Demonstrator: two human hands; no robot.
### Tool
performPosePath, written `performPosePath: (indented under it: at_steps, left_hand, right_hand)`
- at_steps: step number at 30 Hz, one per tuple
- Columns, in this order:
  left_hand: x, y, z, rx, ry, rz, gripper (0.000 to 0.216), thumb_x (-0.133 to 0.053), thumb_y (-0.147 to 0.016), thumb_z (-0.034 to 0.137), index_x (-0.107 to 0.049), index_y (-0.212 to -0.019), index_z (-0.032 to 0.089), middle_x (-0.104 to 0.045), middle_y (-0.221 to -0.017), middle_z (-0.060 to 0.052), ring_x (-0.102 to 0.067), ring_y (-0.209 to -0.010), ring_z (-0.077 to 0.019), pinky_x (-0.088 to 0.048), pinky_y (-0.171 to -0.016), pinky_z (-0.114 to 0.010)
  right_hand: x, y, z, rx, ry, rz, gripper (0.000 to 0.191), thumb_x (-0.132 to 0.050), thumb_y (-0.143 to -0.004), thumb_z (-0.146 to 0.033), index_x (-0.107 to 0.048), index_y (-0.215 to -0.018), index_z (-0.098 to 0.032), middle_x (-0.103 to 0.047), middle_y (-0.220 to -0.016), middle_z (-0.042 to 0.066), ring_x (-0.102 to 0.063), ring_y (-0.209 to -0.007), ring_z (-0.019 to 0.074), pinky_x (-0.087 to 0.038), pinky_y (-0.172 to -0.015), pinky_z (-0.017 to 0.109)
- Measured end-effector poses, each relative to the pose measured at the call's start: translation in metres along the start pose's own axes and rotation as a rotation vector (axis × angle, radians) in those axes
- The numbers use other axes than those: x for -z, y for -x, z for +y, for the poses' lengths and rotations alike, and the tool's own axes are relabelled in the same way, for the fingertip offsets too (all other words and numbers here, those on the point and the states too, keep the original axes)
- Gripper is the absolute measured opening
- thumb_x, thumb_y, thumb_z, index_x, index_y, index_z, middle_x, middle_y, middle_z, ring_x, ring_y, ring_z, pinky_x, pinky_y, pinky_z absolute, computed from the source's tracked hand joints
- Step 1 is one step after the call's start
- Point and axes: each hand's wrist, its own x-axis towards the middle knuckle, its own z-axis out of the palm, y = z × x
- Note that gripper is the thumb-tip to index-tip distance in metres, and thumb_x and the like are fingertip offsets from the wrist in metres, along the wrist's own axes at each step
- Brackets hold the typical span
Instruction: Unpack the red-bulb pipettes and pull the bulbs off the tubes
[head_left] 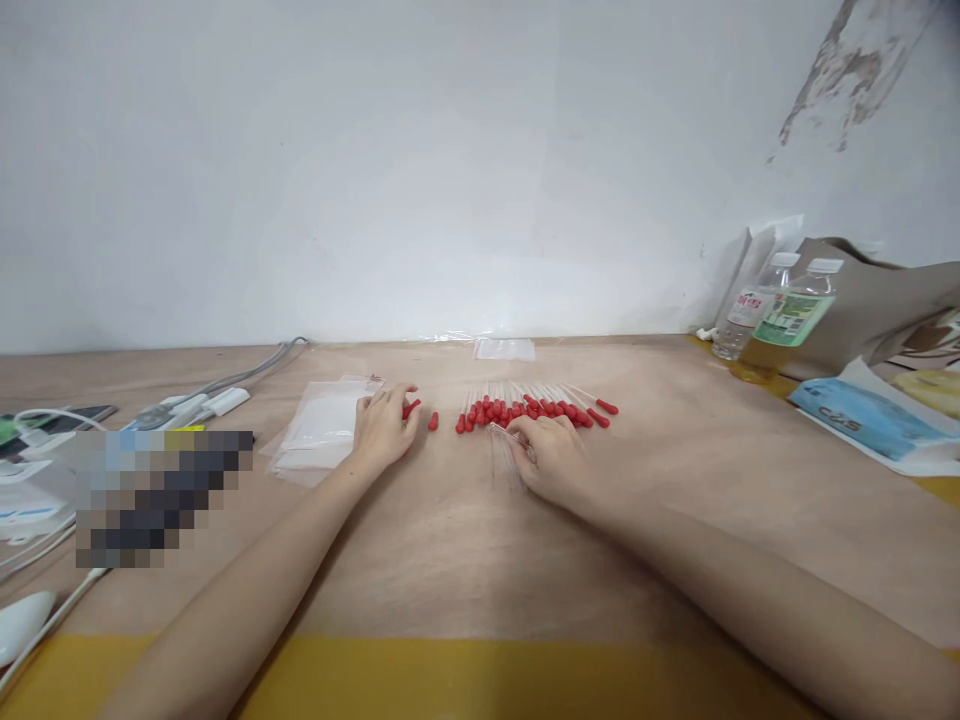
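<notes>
My left hand (382, 422) is at the right edge of a stack of clear plastic bags (315, 425). Its thumb and fingers are apart, curved over red rubber bulbs (409, 408) partly hidden beneath. One loose red bulb (433, 421) stands just to its right. Between the fingertips of my right hand (551, 455) is a thin clear glass tube (501, 431). More clear tubes (499, 470) lie under and beside that hand, hard to make out. Behind it lies a row of droppers (517, 408), red bulbs toward me and thin glass stems toward the wall.
A small clear bag (505, 349) lies by the wall. Two plastic bottles (784, 320), a grey bag (877, 300) and a blue tissue pack (874, 415) are at right. Cables (225, 380), white plugs and a pixelated area are at left. Yellow tape (465, 680) runs along the front.
</notes>
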Motion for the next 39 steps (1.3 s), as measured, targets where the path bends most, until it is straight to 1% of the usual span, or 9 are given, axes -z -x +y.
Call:
performPosePath:
  at_steps: [5, 8, 12, 17, 23, 27, 31, 36, 39]
  left_hand:
    - [-0.012, 0.004, 0.006, -0.082, -0.132, 0.015, 0.013, -0.045, -0.078, 0.030, -0.054, -0.078, 0.020, -0.064, -0.076, -0.005, -0.054, -0.080, -0.0235, -0.030, -0.075, -0.040]
    - [-0.016, 0.007, 0.007, -0.082, -0.178, 0.032, 0.016, -0.047, -0.076, 0.030, -0.054, -0.067, 0.020, -0.063, -0.073, -0.006, -0.053, -0.078, -0.0237, -0.031, -0.071, -0.040]
    - [-0.015, 0.009, 0.005, -0.060, -0.174, 0.041, 0.026, -0.046, -0.077, 0.036, -0.057, -0.061, 0.019, -0.061, -0.075, -0.007, -0.051, -0.081, -0.0252, -0.031, -0.072, -0.041]
    - [-0.007, 0.010, 0.010, -0.055, -0.084, 0.067, 0.026, -0.044, -0.080, 0.033, -0.060, -0.066, 0.020, -0.061, -0.082, -0.006, -0.050, -0.086, -0.0241, -0.031, -0.077, -0.042]
    - [-0.010, 0.008, 0.030, -0.254, -0.057, 0.031, 0.021, -0.047, -0.080, 0.036, -0.060, -0.076, 0.021, -0.060, -0.092, -0.007, -0.050, -0.090, -0.0240, -0.031, -0.083, -0.044]
    - [-0.021, 0.005, 0.037, -0.275, -0.063, -0.004, 0.020, -0.052, -0.075, 0.039, -0.059, -0.073, 0.020, -0.058, -0.095, -0.009, -0.049, -0.094, -0.0270, -0.032, -0.083, -0.046]
    - [-0.026, 0.003, 0.039, -0.219, -0.044, 0.009, 0.016, -0.053, -0.074, 0.035, -0.057, -0.070, 0.020, -0.058, -0.097, -0.009, -0.048, -0.097, -0.0272, -0.032, -0.085, -0.047]
    - [-0.014, 0.008, 0.038, -0.046, 0.024, 0.110, 0.020, -0.048, -0.080, 0.034, -0.058, -0.071, 0.019, -0.059, -0.094, -0.008, -0.048, -0.096, -0.0268, -0.033, -0.083, -0.047]
    - [-0.002, 0.017, 0.038, -0.066, 0.157, 0.162, 0.019, -0.047, -0.082, 0.031, -0.060, -0.076, 0.019, -0.058, -0.097, -0.007, -0.048, -0.097, -0.0241, -0.036, -0.083, -0.043]
  right_hand:
    - [-0.014, -0.017, -0.019, 0.172, 0.181, -0.059, 0.018, -0.044, -0.080, -0.015, -0.062, -0.084, -0.017, -0.065, -0.078, 0.007, -0.053, -0.078, 0.0204, -0.027, -0.076, 0.037]
    - [-0.023, -0.019, -0.029, 0.244, 0.271, -0.090, 0.020, -0.044, -0.078, -0.011, -0.063, -0.083, -0.014, -0.063, -0.079, 0.010, -0.051, -0.080, 0.0226, -0.027, -0.077, 0.041]
    - [-0.028, -0.012, -0.038, 0.251, 0.269, -0.131, 0.017, -0.047, -0.078, -0.016, -0.063, -0.079, -0.012, -0.061, -0.082, 0.012, -0.048, -0.082, 0.0237, -0.030, -0.072, 0.040]
    - [-0.024, -0.005, -0.042, 0.190, 0.192, -0.134, 0.034, -0.047, -0.081, -0.042, -0.064, -0.084, -0.012, -0.060, -0.089, 0.013, -0.046, -0.090, 0.0249, -0.030, -0.078, 0.042]
    - [-0.022, -0.004, -0.038, 0.178, 0.147, -0.166, 0.053, -0.041, -0.078, -0.060, -0.065, -0.085, -0.013, -0.057, -0.094, 0.014, -0.045, -0.092, 0.0253, -0.028, -0.081, 0.044]
    - [-0.023, -0.004, -0.035, 0.166, 0.141, -0.152, 0.056, -0.040, -0.078, -0.062, -0.065, -0.088, -0.013, -0.057, -0.093, 0.014, -0.044, -0.091, 0.0247, -0.028, -0.080, 0.043]
    - [-0.018, -0.009, -0.032, 0.152, 0.123, -0.115, 0.053, -0.042, -0.078, -0.061, -0.064, -0.090, -0.014, -0.056, -0.091, 0.012, -0.045, -0.088, 0.0236, -0.027, -0.079, 0.041]
    - [-0.005, -0.008, -0.014, 0.148, 0.062, -0.033, 0.039, -0.046, -0.080, -0.051, -0.062, -0.096, -0.019, -0.056, -0.093, 0.009, -0.047, -0.088, 0.0218, -0.028, -0.081, 0.040]
    - [-0.001, 0.002, 0.003, 0.121, 0.025, 0.042, 0.029, -0.049, -0.082, -0.040, -0.062, -0.097, -0.019, -0.057, -0.093, 0.008, -0.049, -0.088, 0.0205, -0.030, -0.082, 0.038]
